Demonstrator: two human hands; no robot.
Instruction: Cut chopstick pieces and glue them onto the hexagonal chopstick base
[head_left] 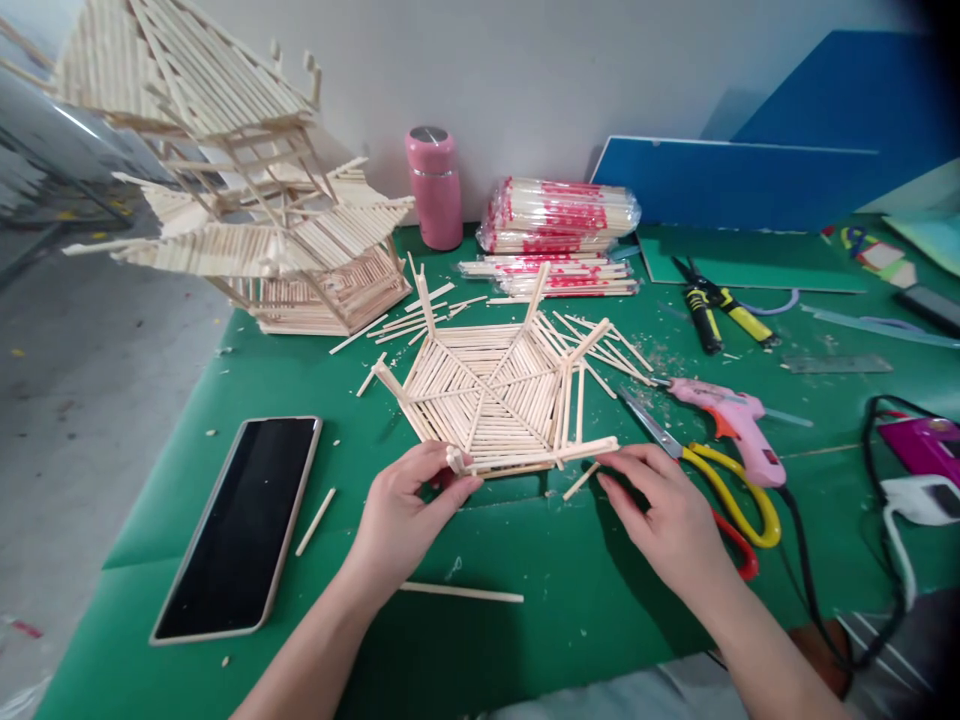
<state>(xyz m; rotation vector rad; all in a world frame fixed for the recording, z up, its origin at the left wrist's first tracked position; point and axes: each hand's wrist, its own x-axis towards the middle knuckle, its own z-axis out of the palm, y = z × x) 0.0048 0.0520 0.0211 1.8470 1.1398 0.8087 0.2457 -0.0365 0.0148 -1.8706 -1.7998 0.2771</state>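
A six-sided frame of wooden sticks (491,390) lies flat on the green table, with short posts rising at its corners. My left hand (412,510) pinches the near left corner post, thumb and fingers closed round its base. At the near right corner, my right hand (664,505) has its fingertips at the end of a post that leans out to the right. Its thumb is apart from the fingers, and whether it grips the stick is hard to tell. A short loose stick (581,481) lies just left of the right thumb.
Left of my arms lies a phone (238,530). Scissors (705,470), a pink glue gun (735,415) and pliers (720,305) are at the right. Behind stand a stick pagoda (300,240), a pink bottle (436,190) and wrapped sticks (559,215). Loose sticks are scattered about.
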